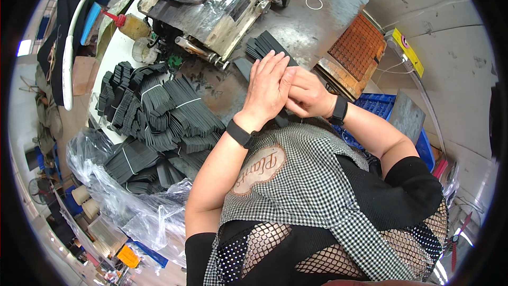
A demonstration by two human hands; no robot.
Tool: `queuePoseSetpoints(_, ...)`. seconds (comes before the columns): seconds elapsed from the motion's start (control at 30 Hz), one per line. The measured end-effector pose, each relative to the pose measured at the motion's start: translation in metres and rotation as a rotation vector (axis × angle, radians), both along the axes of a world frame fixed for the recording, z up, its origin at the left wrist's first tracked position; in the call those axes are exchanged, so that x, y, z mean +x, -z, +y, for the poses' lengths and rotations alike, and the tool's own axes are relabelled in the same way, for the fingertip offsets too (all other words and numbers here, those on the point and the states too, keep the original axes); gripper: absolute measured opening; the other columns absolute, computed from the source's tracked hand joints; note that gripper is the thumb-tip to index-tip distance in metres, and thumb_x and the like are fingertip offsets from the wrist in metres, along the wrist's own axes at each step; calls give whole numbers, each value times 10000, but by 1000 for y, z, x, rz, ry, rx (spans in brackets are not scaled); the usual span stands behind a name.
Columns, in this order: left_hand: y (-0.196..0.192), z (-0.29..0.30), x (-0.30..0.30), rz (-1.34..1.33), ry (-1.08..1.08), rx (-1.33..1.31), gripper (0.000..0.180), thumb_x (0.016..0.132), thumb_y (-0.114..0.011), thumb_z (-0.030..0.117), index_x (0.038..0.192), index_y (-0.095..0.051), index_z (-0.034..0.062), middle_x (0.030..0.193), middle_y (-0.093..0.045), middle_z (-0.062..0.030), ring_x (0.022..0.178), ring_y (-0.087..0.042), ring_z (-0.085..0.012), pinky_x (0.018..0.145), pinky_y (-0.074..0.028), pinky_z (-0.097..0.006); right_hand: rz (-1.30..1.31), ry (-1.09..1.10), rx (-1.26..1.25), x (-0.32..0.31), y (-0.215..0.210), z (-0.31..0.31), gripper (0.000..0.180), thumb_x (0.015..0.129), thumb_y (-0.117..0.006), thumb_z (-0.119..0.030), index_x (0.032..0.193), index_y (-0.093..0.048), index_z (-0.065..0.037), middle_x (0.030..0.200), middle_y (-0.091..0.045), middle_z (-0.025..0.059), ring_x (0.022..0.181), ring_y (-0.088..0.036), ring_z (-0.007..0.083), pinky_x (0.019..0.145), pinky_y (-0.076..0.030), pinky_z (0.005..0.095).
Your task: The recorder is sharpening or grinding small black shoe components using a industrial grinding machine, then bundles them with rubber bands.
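Note:
A fanned stack of thin black strips juts out beyond my fingertips above the metal work table. Across its near part lies my left hand, closed on it with the fingers held together. My right hand presses against the left one, fingers curled round the near end of the stack; what sits inside the curl is mostly hidden. To my left is a big heap of similar black strips, several bundles tied with a white band.
A worn metal machine stands at the far side, with black scraps around its base. A yellow bottle with a red nozzle is at far left. To the right are a brown gridded block and a blue crate. Clear plastic hangs near left.

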State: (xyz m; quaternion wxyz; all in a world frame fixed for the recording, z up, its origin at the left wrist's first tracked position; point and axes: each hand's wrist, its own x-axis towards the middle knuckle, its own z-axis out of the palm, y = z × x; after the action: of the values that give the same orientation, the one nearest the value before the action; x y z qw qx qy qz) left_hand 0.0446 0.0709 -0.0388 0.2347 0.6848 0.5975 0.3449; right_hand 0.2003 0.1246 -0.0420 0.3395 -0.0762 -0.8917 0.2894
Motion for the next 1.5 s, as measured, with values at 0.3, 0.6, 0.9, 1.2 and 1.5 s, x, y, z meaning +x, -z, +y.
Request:
queuePoseSetpoints(0.3,6,0,0,37,-13,45,369,980,-458,245,1169,-606,-36,1243,-572,-193,1244,-463,-352,1062,-322,-431,-304,611,-375,25,4,-13,580,747,-769,-272,1203,-502,-32,1057,-532,146,913,-569,283,800,-486,371)
queuePoseSetpoints(0.6,9,-2,1,71,-7,79,359,973,-475,234,1179,-600,-33,1251,-567,-195,1245,-466,-352,1056,-330,-439,-530,520,-177,10,-10,-30,680,722,-718,-127,1314,-393,-42,1092,-480,182,939,-580,352,773,-515,414)
queuePoseSetpoints(0.9,-7,-9,3,129,-31,103,388,940,-525,232,1235,-559,-16,1321,-508,-203,1289,-420,-366,1072,-314,-458,-644,552,-43,4,14,-31,694,709,-681,-61,1320,-355,-8,1062,-479,180,906,-570,331,737,-520,406)
queuePoseSetpoints(1.2,-37,-32,-15,-22,-188,109,340,885,-613,150,1191,-579,7,1196,-578,-184,1092,-558,-340,944,-438,-382,-491,576,-411,21,-5,-16,587,772,-612,-10,1300,-355,-7,1116,-474,224,1009,-544,411,824,-492,443)
queuePoseSetpoints(1.5,-53,-26,-29,-1119,-61,-506,543,922,-628,266,1335,-440,-32,1263,-550,-133,1200,-507,-202,1034,-373,-328,261,45,-1623,14,-93,-16,493,909,-590,-61,1335,-341,-59,939,-568,81,752,-606,161,578,-485,278)
